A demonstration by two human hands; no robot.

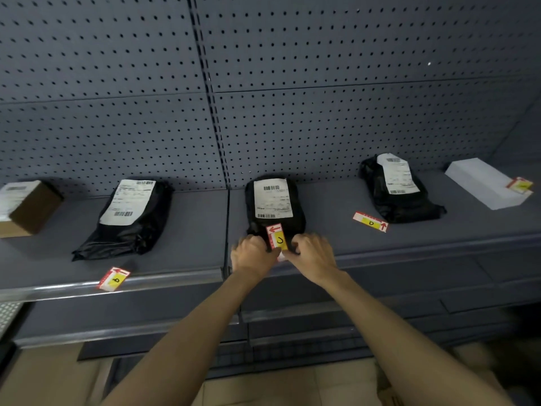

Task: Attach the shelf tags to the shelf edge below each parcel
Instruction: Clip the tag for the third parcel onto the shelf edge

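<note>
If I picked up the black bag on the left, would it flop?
Probably. The left bag looks like thin, crinkled plastic with a slack, wrinkled end, so it should sag and bend. Its glossy skin may feel slippery. It lies flat, so it likely won't roll.

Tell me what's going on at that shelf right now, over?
Left hand and right hand both pinch the tag at the middle black parcel. Not yet on the shelf edge. Three more tags loose. Nothing in the way.
</note>
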